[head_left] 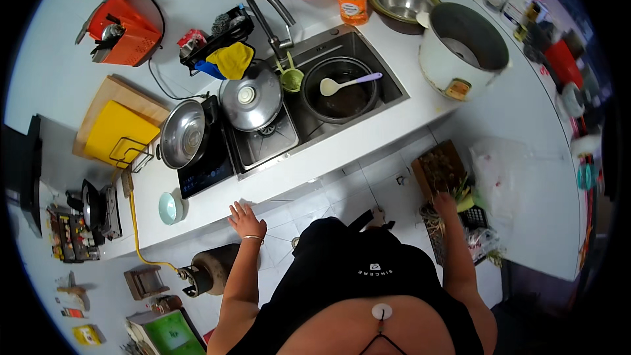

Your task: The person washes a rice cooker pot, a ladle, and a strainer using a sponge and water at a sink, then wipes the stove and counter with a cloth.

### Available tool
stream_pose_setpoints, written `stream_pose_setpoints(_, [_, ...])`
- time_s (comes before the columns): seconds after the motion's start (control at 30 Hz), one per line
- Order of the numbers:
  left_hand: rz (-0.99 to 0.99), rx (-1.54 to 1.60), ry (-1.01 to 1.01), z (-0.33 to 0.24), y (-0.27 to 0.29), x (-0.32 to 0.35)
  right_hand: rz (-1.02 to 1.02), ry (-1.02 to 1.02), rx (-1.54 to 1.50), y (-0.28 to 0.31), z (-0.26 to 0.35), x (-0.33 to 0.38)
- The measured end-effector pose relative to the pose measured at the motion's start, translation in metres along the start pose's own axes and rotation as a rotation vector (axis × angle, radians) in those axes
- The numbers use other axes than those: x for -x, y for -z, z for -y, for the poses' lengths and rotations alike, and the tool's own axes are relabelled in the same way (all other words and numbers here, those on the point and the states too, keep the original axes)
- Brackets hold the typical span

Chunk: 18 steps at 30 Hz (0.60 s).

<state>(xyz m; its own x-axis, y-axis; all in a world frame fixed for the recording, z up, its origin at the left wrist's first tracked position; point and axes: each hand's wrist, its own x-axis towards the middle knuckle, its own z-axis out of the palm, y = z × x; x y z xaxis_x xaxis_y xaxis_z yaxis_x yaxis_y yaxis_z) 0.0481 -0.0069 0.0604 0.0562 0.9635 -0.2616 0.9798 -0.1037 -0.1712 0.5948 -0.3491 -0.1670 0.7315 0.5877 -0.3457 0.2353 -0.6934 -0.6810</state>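
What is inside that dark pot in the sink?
A pale, purple-handled spoon lies across the pot. I can't make out other contents; whatever is beneath the spoon is covered.

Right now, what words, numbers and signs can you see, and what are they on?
Black top: white lettering and an emblem, not copied here.
Orange bottle: label print, too small to read.
White pot: label print, too blurred.
Cooktop: blue marks, too small.
Red marks at far right: too blurred.

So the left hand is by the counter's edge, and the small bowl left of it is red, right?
Not quite: the head view shows that small bowl is pale blue-green, not red. The left hand is by the counter's edge.
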Motion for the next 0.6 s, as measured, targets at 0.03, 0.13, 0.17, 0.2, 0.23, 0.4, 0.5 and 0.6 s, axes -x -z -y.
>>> stream_pose_setpoints(0.03, [-0.061, 0.005, 0.065, 0.023, -0.003, 0.018, 0.082, 0.14, -0.024, 0.01, 0.117, -0.008])
stream_pose_setpoints(0.13, [-0.095, 0.135, 0.002, -0.015, 0.003, -0.01, 0.066, 0.292, -0.352, 0.036, 0.222, -0.064])
stream_pose_setpoints(0.17, [-0.117, 0.147, -0.02, -0.024, 0.008, -0.024, 0.086, 0.355, -0.426, 0.032, 0.253, -0.082])
stream_pose_setpoints(0.2, [-0.18, 0.189, -0.044, -0.031, 0.009, -0.032, 0.12, 0.414, -0.501, 0.022, 0.287, -0.089])
stream_pose_setpoints(0.23, [-0.244, 0.251, -0.084, -0.039, 0.012, -0.042, 0.142, 0.436, -0.518, 0.014, 0.318, -0.09])
stream_pose_setpoints(0.4, [-0.671, 0.508, -0.4, -0.072, 0.092, -0.135, 0.266, 0.704, 0.084, -0.034, 0.386, -0.086])
stream_pose_setpoints(0.5, [-0.829, 0.64, -0.463, -0.093, 0.166, -0.202, 0.328, 0.863, 0.287, -0.045, 0.391, -0.101])
stream_pose_setpoints(0.6, [-0.995, 0.681, -0.513, -0.105, 0.243, -0.262, 0.394, 0.783, 0.334, -0.042, 0.405, -0.11])
